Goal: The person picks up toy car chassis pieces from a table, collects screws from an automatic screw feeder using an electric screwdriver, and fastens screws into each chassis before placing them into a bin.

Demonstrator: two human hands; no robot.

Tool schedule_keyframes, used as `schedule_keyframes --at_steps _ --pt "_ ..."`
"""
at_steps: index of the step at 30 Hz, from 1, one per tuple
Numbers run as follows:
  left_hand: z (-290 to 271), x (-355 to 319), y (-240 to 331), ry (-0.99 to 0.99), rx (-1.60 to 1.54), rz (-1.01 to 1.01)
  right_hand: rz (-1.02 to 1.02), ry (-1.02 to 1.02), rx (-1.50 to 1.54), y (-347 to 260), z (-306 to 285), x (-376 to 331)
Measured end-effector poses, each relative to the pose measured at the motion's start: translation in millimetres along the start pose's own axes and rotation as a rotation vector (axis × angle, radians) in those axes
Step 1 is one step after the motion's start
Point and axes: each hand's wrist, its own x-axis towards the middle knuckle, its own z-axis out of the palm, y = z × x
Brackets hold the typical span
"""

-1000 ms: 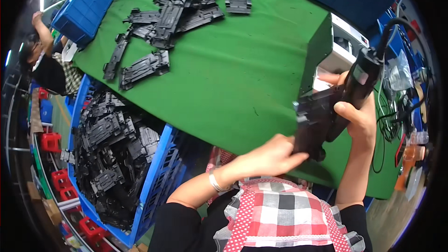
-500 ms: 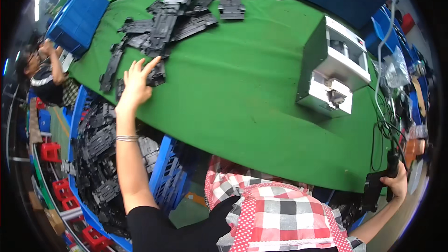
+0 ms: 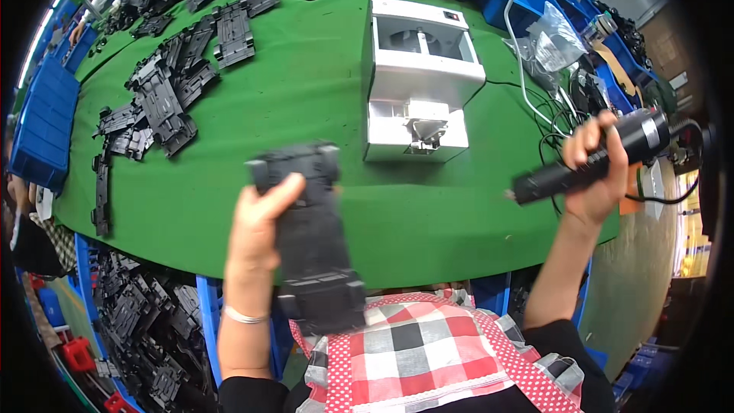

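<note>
My left hand (image 3: 254, 233) is closed round the side of a black plastic toy car chassis (image 3: 312, 233), thumb on top. The chassis hangs over the table's near edge, in front of my apron, slightly blurred. At the right, my right hand (image 3: 600, 164) grips a black electric screwdriver (image 3: 556, 183) with a cord at its back end. Its tip points left and down over the green table (image 3: 428, 222). Between and beyond my hands stands a silver box-shaped machine (image 3: 428, 80), apparently a screw feeder, with a small metal outlet on its front.
Several black chassis (image 3: 160, 95) lie heaped on the table's left. Below the left edge, a blue crate (image 3: 208, 306) holds more black parts. Blue bins (image 3: 46, 122) stand far left and at the back. Cables and plastic bags (image 3: 554, 38) lie at right; a person sits far left.
My left hand has picked up a chassis from the pile and brought it back toward me. My right hand has risen from the lower right with the screwdriver. The view has swung right.
</note>
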Motion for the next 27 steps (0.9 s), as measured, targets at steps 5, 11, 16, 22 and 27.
schedule_keyframes --at_steps 5,11,16,22,27 --pt "36 10 -64 -0.075 -0.165 -0.14 -0.245 -0.104 -0.141 51 64 18" --pt "40 4 -76 -0.042 -0.133 -0.126 -0.327 -0.151 -0.351 73 91 27" --pt "34 8 -80 -0.055 -0.198 -0.088 -0.141 -0.118 -0.212 69 83 35" --pt "36 8 -78 -0.042 -0.175 -0.098 -0.015 -0.185 -0.115 72 93 -2" --pt "36 8 -78 -0.053 -0.165 -0.113 -0.017 -0.224 -0.18 87 92 -10"
